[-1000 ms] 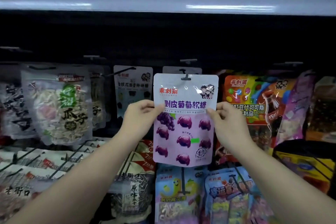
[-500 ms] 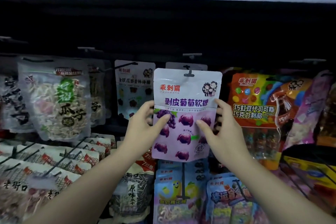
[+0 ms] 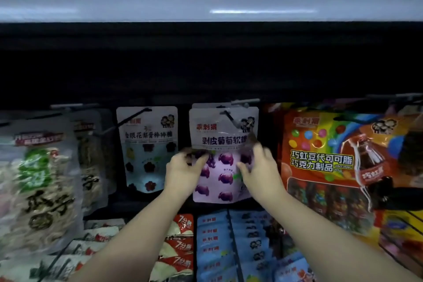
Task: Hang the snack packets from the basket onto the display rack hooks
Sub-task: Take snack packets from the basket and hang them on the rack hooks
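A white and purple grape gummy packet point(image 3: 219, 139) hangs on a black hook point(image 3: 230, 117) in the middle of the rack, in front of another packet of the same kind. My left hand point(image 3: 183, 171) grips its left edge near the middle. My right hand point(image 3: 258, 169) grips its right edge, fingers blurred by motion. The hook passes through the hole at the packet's top. The basket is not in view.
A white flower-candy packet point(image 3: 146, 144) hangs to the left, seed packets point(image 3: 39, 181) further left. An orange chocolate-bean bag point(image 3: 325, 158) hangs to the right. Lower hooks carry red-white packets point(image 3: 178, 245) and blue packets point(image 3: 229, 245). A grey shelf edge point(image 3: 206, 4) runs overhead.
Both hands pushed the grape packet back along the hook toward the rack, so it now sits against the packet behind. My hands slid lower on its sides.
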`<state>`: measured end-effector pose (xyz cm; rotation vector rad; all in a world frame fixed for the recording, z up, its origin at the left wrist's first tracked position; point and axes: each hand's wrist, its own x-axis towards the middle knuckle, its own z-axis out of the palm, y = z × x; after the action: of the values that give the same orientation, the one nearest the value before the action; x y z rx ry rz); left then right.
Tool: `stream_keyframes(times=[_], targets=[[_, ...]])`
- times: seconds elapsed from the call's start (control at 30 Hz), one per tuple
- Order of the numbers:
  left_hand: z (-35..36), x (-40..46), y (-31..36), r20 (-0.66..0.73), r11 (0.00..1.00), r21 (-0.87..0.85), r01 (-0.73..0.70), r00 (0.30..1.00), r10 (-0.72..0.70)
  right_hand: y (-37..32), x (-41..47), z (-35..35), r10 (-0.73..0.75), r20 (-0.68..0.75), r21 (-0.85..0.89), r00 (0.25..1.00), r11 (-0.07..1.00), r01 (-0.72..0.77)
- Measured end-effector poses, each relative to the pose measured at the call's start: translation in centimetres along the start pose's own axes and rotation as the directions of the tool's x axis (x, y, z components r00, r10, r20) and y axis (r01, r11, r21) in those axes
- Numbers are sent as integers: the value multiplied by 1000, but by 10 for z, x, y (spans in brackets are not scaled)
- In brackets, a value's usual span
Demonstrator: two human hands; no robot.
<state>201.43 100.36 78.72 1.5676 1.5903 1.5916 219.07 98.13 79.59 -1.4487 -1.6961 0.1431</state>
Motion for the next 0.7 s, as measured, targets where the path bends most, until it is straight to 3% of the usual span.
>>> stream_keyframes(times=[0.17, 0.3, 0.37, 0.43, 0.53, 0.63, 0.7], targets=[[7, 3, -6, -11, 1000, -27, 9, 1000, -10, 3, -3, 5, -8, -18, 21, 1000, 1000, 8], [1, -15, -1, -27, 999, 36, 3, 1000, -2, 1, -21, 0, -7, 45, -14, 999, 1000, 8], [-7, -30, 2, -80, 985, 147, -95, 991, 108, -1, -36, -6, 2, 48, 12, 999, 1000, -2], [-14, -51, 8, -126, 929, 257, -265, 944, 305, -1, -52, -13, -63, -2, 52, 998, 997, 63], [-13, -82, 22, -11, 826, 236, -513, 848, 530, 6, -82, -31, -214, -68, 18, 975, 976, 215], [4, -104, 36, 131, 759, 207, -617, 787, 603, 26, -105, -57, -322, -161, -157, 933, 941, 298], [19, -115, 47, 155, 759, 190, -623, 782, 604, 44, -111, -81, -319, -248, -200, 915, 941, 274]])
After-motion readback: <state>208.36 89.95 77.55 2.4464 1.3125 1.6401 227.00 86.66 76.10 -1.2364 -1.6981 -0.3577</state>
